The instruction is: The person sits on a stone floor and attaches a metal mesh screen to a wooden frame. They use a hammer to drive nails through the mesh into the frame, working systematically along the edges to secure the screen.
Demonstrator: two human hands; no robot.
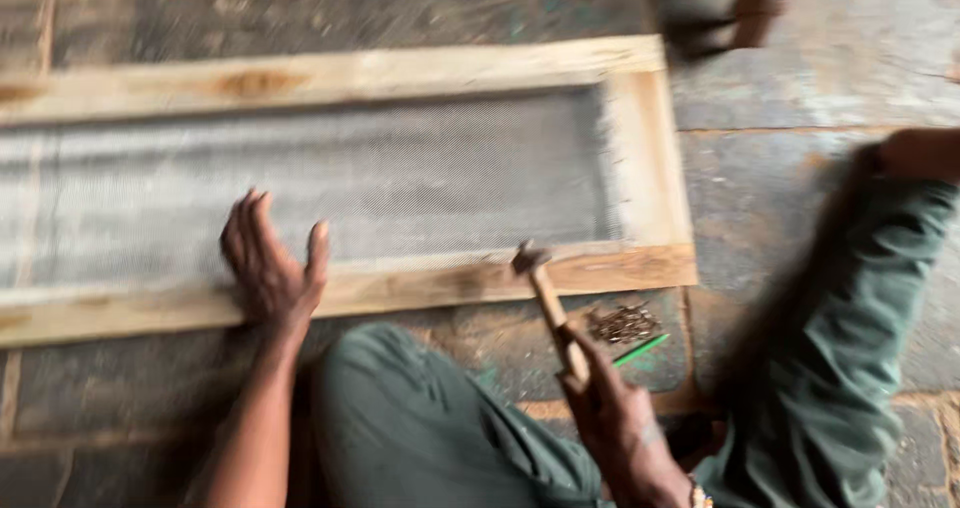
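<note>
Hammer: small wooden-handled hammer with a dark metal head [545, 303], gripped low on the handle so the head swings freely; its head sits right at the near rail of the frame, touching or just above it, and blur hides which.
Right hand: your right hand [610, 413] is closed tight around the handle end, wrist cocked toward the frame, which suits a short tapping stroke.
Left hand: your left hand [270, 268] lies flat and spread, fingers splayed, palm pressing on the near rail and the mesh edge; it holds nothing, and seems placed to pin the frame and keep the mesh taut. The two hands are well apart along the rail.
Frame: pale rectangular wooden frame [640, 148] lying flat on the floor, its long side across your view, so the rail takes blows from above.
Mesh: fine grey wire mesh [400, 178] stretched over the opening, its frayed edge lapping onto the right rail.
Nails: small heap of dark nails [622, 322] on the floor just beside the hammer hand, within easy reach.
Green stick: thin green stick, maybe a pencil [641, 349], next to the nails.
Floor: worn grey stone slabs [800, 78].
Legs: your knees in dark green trousers [420, 438] flank the work, close to the rail.
</note>
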